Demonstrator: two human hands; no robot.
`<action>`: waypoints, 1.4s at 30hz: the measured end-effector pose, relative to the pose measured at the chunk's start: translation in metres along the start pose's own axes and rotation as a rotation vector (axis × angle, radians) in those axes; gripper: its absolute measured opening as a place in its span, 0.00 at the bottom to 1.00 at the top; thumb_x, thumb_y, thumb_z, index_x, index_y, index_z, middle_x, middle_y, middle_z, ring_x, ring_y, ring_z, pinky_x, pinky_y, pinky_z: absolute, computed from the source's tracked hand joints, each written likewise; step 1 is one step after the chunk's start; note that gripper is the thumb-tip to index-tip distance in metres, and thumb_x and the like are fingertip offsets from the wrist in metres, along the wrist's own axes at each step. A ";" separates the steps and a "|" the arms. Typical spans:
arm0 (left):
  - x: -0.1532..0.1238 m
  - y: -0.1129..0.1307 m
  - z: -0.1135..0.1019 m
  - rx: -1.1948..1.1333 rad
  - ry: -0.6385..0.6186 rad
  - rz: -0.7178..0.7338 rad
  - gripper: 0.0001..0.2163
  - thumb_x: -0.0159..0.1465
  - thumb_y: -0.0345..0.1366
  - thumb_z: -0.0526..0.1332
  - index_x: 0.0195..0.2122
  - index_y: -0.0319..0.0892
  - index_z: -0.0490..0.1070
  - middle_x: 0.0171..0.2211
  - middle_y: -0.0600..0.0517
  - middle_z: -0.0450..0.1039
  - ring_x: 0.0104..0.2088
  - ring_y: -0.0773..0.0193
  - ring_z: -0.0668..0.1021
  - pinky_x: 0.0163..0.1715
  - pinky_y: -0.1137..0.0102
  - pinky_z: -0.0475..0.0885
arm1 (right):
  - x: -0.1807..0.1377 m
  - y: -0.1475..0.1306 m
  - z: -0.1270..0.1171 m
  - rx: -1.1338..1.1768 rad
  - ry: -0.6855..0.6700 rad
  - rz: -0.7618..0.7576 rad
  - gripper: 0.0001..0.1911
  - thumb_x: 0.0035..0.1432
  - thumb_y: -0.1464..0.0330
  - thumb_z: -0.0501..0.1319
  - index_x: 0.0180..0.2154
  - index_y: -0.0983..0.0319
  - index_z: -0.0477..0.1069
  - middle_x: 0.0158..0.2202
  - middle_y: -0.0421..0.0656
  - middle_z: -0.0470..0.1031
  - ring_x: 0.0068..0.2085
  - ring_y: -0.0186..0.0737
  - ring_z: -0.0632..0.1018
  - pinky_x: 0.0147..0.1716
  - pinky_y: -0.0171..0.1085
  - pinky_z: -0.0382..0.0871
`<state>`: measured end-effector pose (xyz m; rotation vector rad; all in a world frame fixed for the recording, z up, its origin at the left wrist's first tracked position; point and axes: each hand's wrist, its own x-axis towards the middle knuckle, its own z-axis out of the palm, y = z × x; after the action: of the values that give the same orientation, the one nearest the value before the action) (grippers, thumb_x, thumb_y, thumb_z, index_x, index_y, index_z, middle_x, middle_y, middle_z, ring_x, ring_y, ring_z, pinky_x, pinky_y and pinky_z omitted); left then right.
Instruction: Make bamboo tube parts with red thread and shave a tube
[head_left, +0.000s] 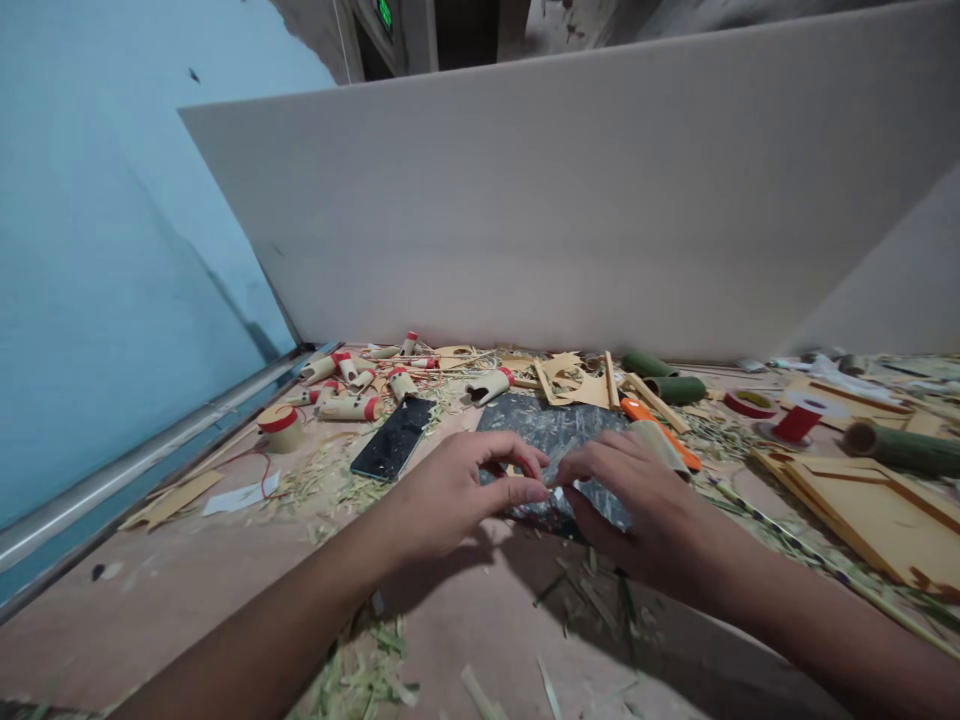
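Observation:
My left hand (pixel 457 490) and my right hand (pixel 626 495) meet over a dark, scratched cutting mat (pixel 551 430) on the workbench. Both hands are closed in a pinch, fingertips touching around a small piece with a bit of red (pixel 517 468) on it. What the piece is I cannot make out. A black phone (pixel 394 438) lies flat just left of my left hand. An orange-handled knife (pixel 660 430) rests beside the mat, behind my right hand.
Several short bamboo tubes with red bands (pixel 352 385) are scattered at the back left. Cut-out wooden sheets (pixel 577 380), green bamboo pieces (pixel 671 385), red thread spools (pixel 795 420) and a wooden frame (pixel 862 495) lie to the right. Shavings cover the bench. A white board (pixel 570 200) stands behind.

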<state>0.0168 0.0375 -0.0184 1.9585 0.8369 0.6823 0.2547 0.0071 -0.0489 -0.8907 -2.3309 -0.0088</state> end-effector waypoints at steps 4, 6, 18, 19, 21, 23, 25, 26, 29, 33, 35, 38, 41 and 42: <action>0.000 -0.002 0.002 -0.054 -0.053 -0.054 0.04 0.69 0.37 0.66 0.39 0.44 0.77 0.35 0.56 0.78 0.38 0.63 0.78 0.40 0.69 0.70 | 0.000 -0.005 -0.006 0.046 -0.025 -0.009 0.07 0.68 0.77 0.57 0.42 0.59 0.67 0.37 0.42 0.73 0.38 0.44 0.71 0.39 0.41 0.61; 0.000 0.000 0.003 -0.040 -0.033 -0.037 0.04 0.69 0.37 0.66 0.38 0.44 0.76 0.34 0.57 0.77 0.37 0.64 0.77 0.38 0.70 0.69 | 0.000 -0.008 -0.009 0.076 -0.043 -0.001 0.04 0.68 0.74 0.58 0.43 0.59 0.67 0.38 0.43 0.73 0.39 0.44 0.71 0.39 0.41 0.61; -0.005 0.009 0.016 0.050 0.023 0.005 0.04 0.72 0.37 0.63 0.39 0.46 0.72 0.37 0.58 0.76 0.39 0.65 0.76 0.38 0.71 0.66 | 0.003 -0.013 -0.006 0.084 -0.109 0.055 0.04 0.69 0.67 0.61 0.39 0.59 0.69 0.35 0.41 0.74 0.37 0.44 0.71 0.41 0.45 0.58; -0.005 0.009 0.015 0.062 0.009 -0.003 0.04 0.73 0.37 0.62 0.39 0.46 0.71 0.37 0.58 0.76 0.39 0.65 0.76 0.38 0.71 0.66 | 0.004 -0.013 -0.005 0.081 -0.114 0.062 0.03 0.69 0.67 0.61 0.39 0.59 0.69 0.35 0.41 0.74 0.37 0.44 0.71 0.42 0.45 0.58; -0.005 0.008 0.013 0.077 -0.026 -0.016 0.04 0.73 0.37 0.61 0.39 0.46 0.71 0.37 0.58 0.75 0.39 0.64 0.75 0.39 0.70 0.66 | 0.004 -0.012 -0.005 0.080 -0.119 0.069 0.03 0.69 0.68 0.61 0.39 0.59 0.69 0.35 0.41 0.74 0.38 0.44 0.72 0.42 0.45 0.58; -0.004 0.008 0.011 0.079 -0.039 -0.026 0.04 0.72 0.36 0.62 0.39 0.45 0.71 0.36 0.58 0.74 0.38 0.64 0.74 0.39 0.70 0.66 | 0.004 -0.012 -0.005 0.084 -0.120 0.067 0.02 0.69 0.68 0.61 0.39 0.59 0.70 0.36 0.41 0.74 0.38 0.44 0.72 0.43 0.45 0.58; -0.004 0.008 0.010 0.071 -0.023 -0.038 0.03 0.72 0.35 0.62 0.39 0.45 0.71 0.35 0.58 0.73 0.38 0.64 0.74 0.38 0.70 0.66 | 0.004 -0.012 -0.005 0.085 -0.122 0.059 0.03 0.68 0.69 0.61 0.38 0.59 0.69 0.35 0.40 0.74 0.38 0.43 0.72 0.42 0.45 0.57; -0.004 0.008 0.010 0.067 -0.005 -0.044 0.03 0.72 0.35 0.62 0.39 0.45 0.71 0.35 0.58 0.73 0.38 0.64 0.74 0.37 0.70 0.66 | 0.004 -0.012 -0.005 0.085 -0.123 0.054 0.03 0.68 0.69 0.61 0.38 0.59 0.69 0.35 0.40 0.74 0.38 0.43 0.72 0.42 0.44 0.57; -0.004 0.009 0.011 0.056 0.047 -0.049 0.03 0.71 0.36 0.62 0.39 0.46 0.72 0.36 0.58 0.74 0.38 0.64 0.74 0.37 0.71 0.66 | 0.004 -0.013 -0.004 0.087 -0.135 0.047 0.05 0.70 0.68 0.60 0.38 0.59 0.70 0.34 0.40 0.73 0.37 0.42 0.71 0.41 0.44 0.57; -0.004 0.011 0.014 0.062 0.076 -0.027 0.03 0.71 0.36 0.64 0.38 0.45 0.73 0.36 0.58 0.75 0.38 0.65 0.74 0.37 0.71 0.66 | 0.004 -0.015 -0.003 0.074 -0.138 0.043 0.09 0.72 0.68 0.57 0.36 0.60 0.71 0.31 0.39 0.73 0.35 0.41 0.70 0.40 0.43 0.56; -0.003 0.012 0.015 0.051 0.089 -0.021 0.03 0.71 0.36 0.64 0.38 0.45 0.74 0.36 0.57 0.75 0.38 0.64 0.75 0.38 0.71 0.67 | 0.005 -0.017 -0.003 0.067 -0.140 0.029 0.10 0.72 0.70 0.55 0.37 0.59 0.72 0.30 0.39 0.74 0.34 0.40 0.70 0.39 0.43 0.55; -0.002 0.009 0.017 -0.010 0.097 -0.040 0.04 0.71 0.37 0.64 0.38 0.44 0.73 0.35 0.56 0.75 0.38 0.64 0.75 0.38 0.71 0.67 | 0.006 -0.019 -0.003 0.072 -0.157 0.012 0.09 0.71 0.72 0.55 0.39 0.59 0.73 0.31 0.39 0.75 0.35 0.40 0.71 0.39 0.43 0.55; -0.002 0.005 0.019 -0.138 0.096 -0.085 0.06 0.71 0.39 0.64 0.45 0.45 0.71 0.33 0.57 0.74 0.35 0.64 0.76 0.36 0.70 0.67 | 0.006 -0.019 -0.004 0.074 -0.145 -0.007 0.09 0.70 0.74 0.55 0.38 0.60 0.73 0.31 0.40 0.75 0.35 0.40 0.71 0.40 0.43 0.56; -0.002 0.003 0.020 -0.181 0.105 -0.099 0.08 0.71 0.39 0.64 0.48 0.46 0.69 0.32 0.58 0.74 0.34 0.65 0.76 0.35 0.71 0.67 | 0.006 -0.019 -0.003 0.070 -0.133 -0.013 0.09 0.70 0.74 0.55 0.38 0.60 0.73 0.31 0.40 0.75 0.35 0.40 0.71 0.40 0.43 0.56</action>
<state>0.0310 0.0246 -0.0249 1.7209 0.8972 0.7793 0.2416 -0.0050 -0.0387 -0.8650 -2.4432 0.1298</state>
